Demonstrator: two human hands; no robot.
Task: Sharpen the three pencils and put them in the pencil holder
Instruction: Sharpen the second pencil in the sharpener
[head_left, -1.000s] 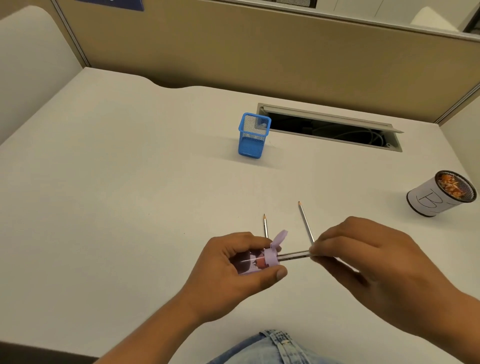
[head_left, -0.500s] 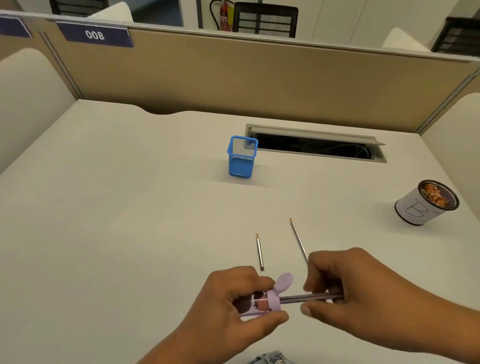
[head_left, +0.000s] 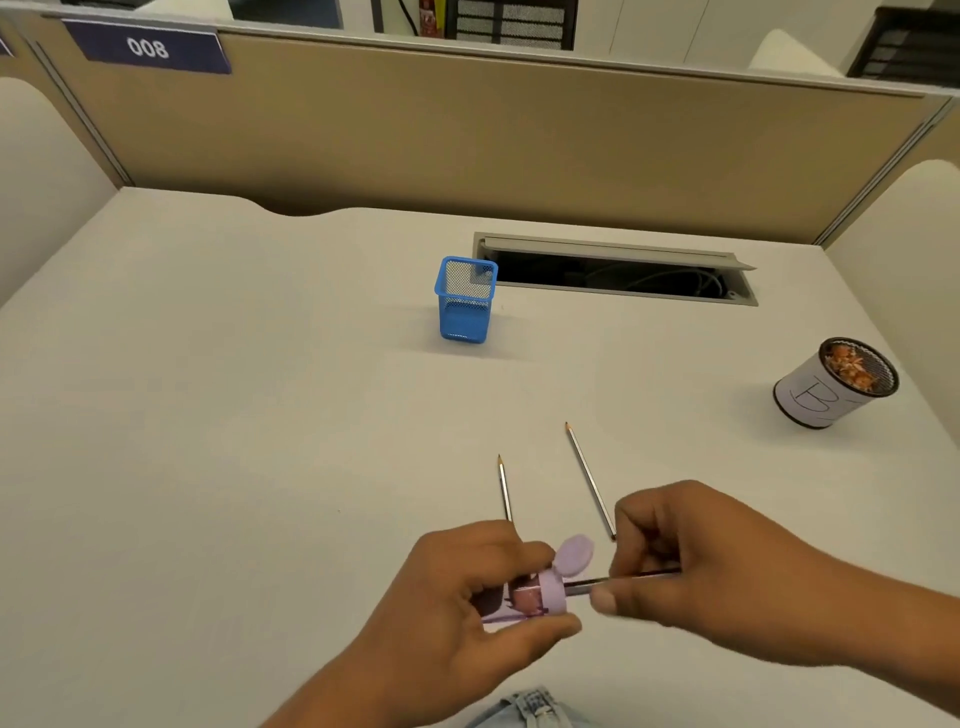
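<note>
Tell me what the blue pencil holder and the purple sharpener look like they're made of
The pencil holder looks like metal mesh coated blue: you can see the desk through its fine grid walls, and it has a solid rim. The sharpener in the left hand looks like smooth matte plastic, pale purple, with a moulded ear-shaped flap and a clear section; that much is a guess from its look.

— Obstacles, my view?
— I list: blue mesh holder (head_left: 465, 301) upright mid-desk; open cable slot (head_left: 615, 275) just behind it; white cup of shavings (head_left: 834, 382) far right; two pencils (head_left: 503, 488) (head_left: 589, 480) lying before my hands.
— Free room?
— Whole left desk (head_left: 208, 415); wide lane between pencils and holder.
</note>
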